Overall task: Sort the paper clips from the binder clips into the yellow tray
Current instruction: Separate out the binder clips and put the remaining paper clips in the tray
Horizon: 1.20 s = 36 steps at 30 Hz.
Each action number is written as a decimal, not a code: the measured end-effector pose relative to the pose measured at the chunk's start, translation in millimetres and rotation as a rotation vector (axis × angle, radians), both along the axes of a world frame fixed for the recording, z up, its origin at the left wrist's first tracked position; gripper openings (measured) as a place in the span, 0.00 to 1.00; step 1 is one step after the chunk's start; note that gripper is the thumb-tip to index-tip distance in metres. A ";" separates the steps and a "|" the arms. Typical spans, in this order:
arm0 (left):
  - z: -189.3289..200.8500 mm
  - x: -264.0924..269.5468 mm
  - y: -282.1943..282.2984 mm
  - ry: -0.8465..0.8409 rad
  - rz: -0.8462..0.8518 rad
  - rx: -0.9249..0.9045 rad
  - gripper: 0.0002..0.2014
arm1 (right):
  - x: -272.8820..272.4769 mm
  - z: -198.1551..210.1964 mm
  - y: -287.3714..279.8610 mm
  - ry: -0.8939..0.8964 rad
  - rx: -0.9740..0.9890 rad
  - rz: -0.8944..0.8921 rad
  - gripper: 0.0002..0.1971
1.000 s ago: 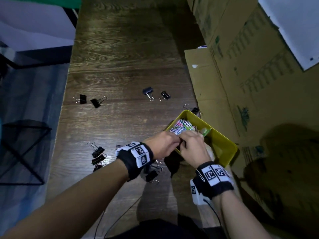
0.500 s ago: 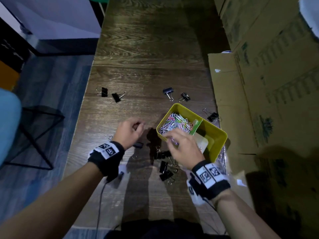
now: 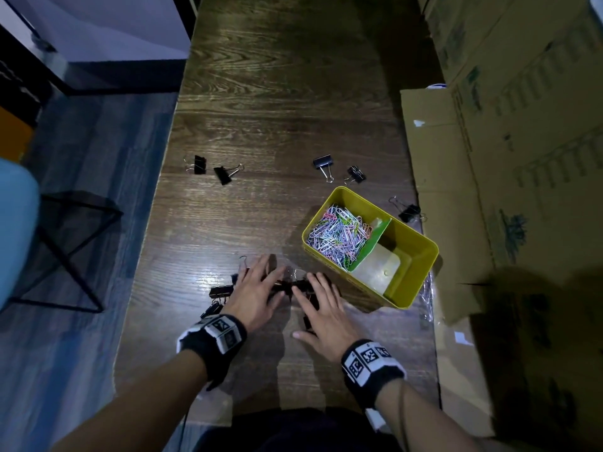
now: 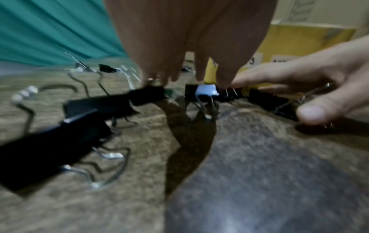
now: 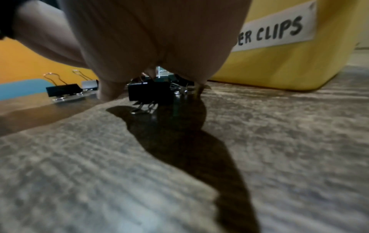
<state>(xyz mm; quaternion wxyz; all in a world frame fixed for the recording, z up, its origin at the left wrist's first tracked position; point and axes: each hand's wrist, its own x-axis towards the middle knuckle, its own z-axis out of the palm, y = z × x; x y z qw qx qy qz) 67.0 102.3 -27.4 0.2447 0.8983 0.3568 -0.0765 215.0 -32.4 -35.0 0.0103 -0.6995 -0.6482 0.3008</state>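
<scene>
The yellow tray stands right of centre on the wooden table, with a green divider. Its left compartment holds a heap of coloured paper clips; the right one shows only a pale card. Just in front of the tray's left corner, my left hand and right hand lie flat with spread, straight fingers on a cluster of black binder clips. In the left wrist view, my left fingertips touch a binder clip. The right wrist view shows binder clips under my fingers beside the labelled tray wall.
More binder clips lie loose: two at the far left, two behind the tray, one at its right, several by my left wrist. Cardboard boxes wall off the right side. The table's left edge drops to the floor.
Both hands have left the tray, where they worked a second ago. They now lie flat side by side on the binder clips in front of it.
</scene>
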 end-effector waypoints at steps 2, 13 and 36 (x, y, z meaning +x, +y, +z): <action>9.9 -9.6 11.4 -0.197 0.074 0.061 0.21 | 3.9 6.3 2.0 0.072 0.010 -0.086 0.44; 13.0 -1.1 27.0 0.189 0.142 -0.040 0.31 | -12.6 33.4 44.9 -0.114 -0.066 -0.303 0.27; 28.8 -6.5 54.8 -0.431 0.787 -0.803 0.12 | -9.8 25.0 58.2 0.467 0.132 -0.558 0.07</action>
